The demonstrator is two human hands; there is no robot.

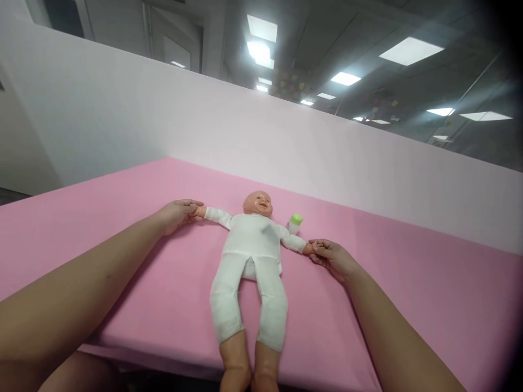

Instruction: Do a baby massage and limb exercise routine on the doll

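A baby doll (254, 237) with a white cloth body and plastic head, hands and legs lies on its back on the pink-covered table (163, 294). Its arms are stretched out to both sides, and its feet reach past the near edge. My left hand (180, 214) is closed around the doll's hand on the left, thumb on top. On the other side, my right hand (330, 258) pinches the doll's other hand between thumb and fingers. Beside the doll's shoulder is a small bottle with a green cap (295, 222), partly hidden behind the doll's arm.
A white wall (261, 136) rises along the far side of the table. Above it, a dark glass pane (368, 98) reflects ceiling lights. A door (175, 41) shows at the upper left. The table's near edge runs under the doll's lower legs.
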